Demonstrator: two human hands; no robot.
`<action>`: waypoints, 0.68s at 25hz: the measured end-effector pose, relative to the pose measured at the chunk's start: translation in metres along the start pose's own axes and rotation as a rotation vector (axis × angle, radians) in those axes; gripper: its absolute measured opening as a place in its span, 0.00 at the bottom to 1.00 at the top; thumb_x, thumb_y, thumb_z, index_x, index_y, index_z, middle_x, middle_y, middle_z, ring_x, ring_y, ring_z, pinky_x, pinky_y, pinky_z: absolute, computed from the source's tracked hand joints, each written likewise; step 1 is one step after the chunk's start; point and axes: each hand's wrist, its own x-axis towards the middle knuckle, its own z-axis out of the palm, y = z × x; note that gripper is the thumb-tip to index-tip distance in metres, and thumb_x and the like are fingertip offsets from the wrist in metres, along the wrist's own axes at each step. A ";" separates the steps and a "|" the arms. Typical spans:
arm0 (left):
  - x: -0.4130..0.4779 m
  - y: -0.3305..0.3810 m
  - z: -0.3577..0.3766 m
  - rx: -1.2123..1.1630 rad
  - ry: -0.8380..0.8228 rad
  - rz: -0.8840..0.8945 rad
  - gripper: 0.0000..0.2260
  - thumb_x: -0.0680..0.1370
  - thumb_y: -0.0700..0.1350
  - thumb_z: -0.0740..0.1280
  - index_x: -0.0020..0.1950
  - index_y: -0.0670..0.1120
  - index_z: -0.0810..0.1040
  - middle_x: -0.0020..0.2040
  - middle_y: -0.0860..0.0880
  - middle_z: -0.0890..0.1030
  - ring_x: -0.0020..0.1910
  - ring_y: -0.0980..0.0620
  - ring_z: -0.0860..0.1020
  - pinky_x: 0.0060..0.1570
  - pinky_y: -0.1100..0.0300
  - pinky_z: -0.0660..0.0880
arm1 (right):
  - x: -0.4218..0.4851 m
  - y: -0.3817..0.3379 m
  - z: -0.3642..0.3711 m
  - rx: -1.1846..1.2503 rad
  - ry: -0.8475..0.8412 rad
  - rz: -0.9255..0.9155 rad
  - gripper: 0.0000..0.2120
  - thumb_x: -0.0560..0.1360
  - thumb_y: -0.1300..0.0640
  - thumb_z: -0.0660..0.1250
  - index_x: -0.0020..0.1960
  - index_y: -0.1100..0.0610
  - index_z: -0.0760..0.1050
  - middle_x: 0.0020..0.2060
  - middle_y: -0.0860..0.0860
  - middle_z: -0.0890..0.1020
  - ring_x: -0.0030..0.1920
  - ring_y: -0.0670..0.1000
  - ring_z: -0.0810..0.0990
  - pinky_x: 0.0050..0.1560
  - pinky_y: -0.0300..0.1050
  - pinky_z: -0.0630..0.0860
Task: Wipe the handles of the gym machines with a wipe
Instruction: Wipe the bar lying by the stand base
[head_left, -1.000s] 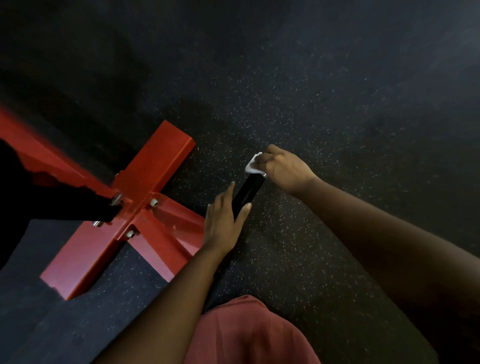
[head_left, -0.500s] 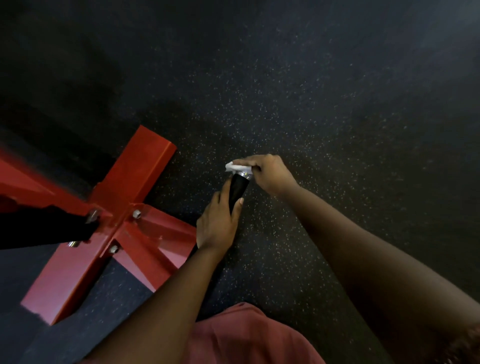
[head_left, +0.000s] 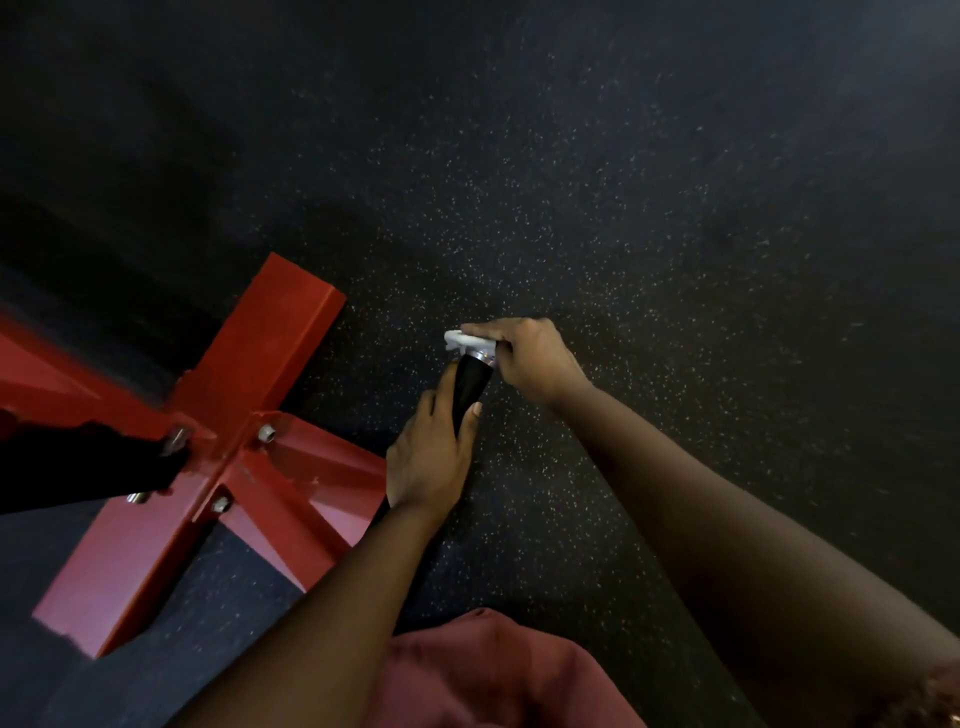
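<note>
Head cam, looking down. Right hand (head_left: 530, 358) is at the far tip of the black handle (head_left: 470, 384), fingers curled and pinching the white wipe (head_left: 465, 340), which is pressed flat over the silver end cap (head_left: 485, 357). Left hand (head_left: 428, 462) sits lower on the same handle w/ thumb on one side and fingers laid along the other, clamping it steady. The handle pokes up and away from me, above the speckled rubber floor (head_left: 675, 260), just right of the red machine base (head_left: 270, 364). The two aren't touching in this view.

Progress, my read: we're on the end-cap bit of this one handle. The wipe covers the tip only, and the black grip below it is bare except where the left hand holds it. Can't tell from here if that grip's been wiped; it's dark, low light, and there's no wet sheen I'd trust. So I'd guess mid-handle at best.

Left to do, prob: run the wipe down the grip, incl. the patch under the left hand, then on to the other machines' handles. None of those are in shot.
</note>
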 end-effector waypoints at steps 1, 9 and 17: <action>0.000 0.000 0.000 0.000 0.002 0.002 0.24 0.80 0.56 0.51 0.75 0.55 0.50 0.67 0.49 0.69 0.59 0.46 0.74 0.48 0.52 0.71 | -0.002 0.000 0.000 -0.005 -0.001 0.029 0.19 0.74 0.69 0.58 0.60 0.56 0.77 0.55 0.55 0.82 0.43 0.45 0.78 0.41 0.24 0.70; 0.005 0.000 0.001 0.015 -0.030 -0.018 0.24 0.80 0.56 0.53 0.75 0.56 0.52 0.69 0.49 0.68 0.62 0.46 0.73 0.53 0.51 0.71 | -0.049 0.002 0.008 0.412 0.278 0.406 0.15 0.75 0.66 0.62 0.58 0.56 0.78 0.48 0.48 0.83 0.42 0.48 0.82 0.40 0.34 0.76; -0.012 -0.060 -0.011 -0.553 -0.165 -0.002 0.21 0.76 0.58 0.55 0.68 0.55 0.69 0.67 0.52 0.73 0.67 0.55 0.70 0.67 0.58 0.65 | -0.066 -0.043 0.089 0.813 0.587 0.716 0.16 0.76 0.63 0.62 0.62 0.52 0.75 0.56 0.47 0.81 0.52 0.40 0.78 0.53 0.33 0.73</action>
